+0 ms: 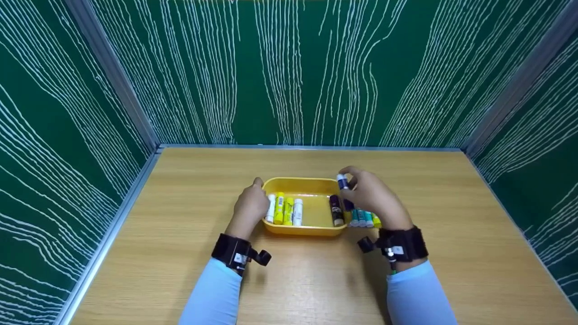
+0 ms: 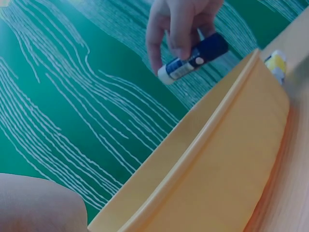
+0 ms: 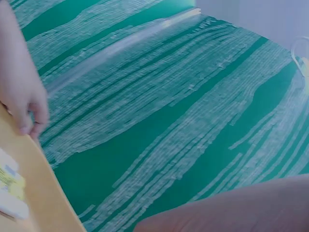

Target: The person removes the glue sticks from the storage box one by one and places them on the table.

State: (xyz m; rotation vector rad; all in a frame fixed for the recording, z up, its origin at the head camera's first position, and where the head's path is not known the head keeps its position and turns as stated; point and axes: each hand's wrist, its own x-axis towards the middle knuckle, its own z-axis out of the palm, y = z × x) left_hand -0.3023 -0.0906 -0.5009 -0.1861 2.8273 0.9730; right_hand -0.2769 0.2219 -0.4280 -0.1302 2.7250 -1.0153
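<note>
A yellow plastic tray (image 1: 305, 230) stands on the table, its left rim held by my left hand (image 1: 250, 206). In the right wrist view the left fingers (image 3: 36, 113) curl at that rim. My right hand (image 1: 378, 195) pinches a dark blue glue stick with a white end (image 2: 195, 59), tilted above the tray's right side. Inside the tray, white and yellow glue sticks (image 1: 279, 208) stand side by side at the left. A dark purple glue stick (image 1: 336, 211) leans at the right end inside.
Just right of the tray, several teal glue sticks (image 1: 362, 218) and a yellow-green one (image 1: 376, 220) lie in a row, partly under the right hand. Green panels with white wavy lines (image 1: 280, 72) wall in the wooden table (image 1: 302, 280) at the back and sides.
</note>
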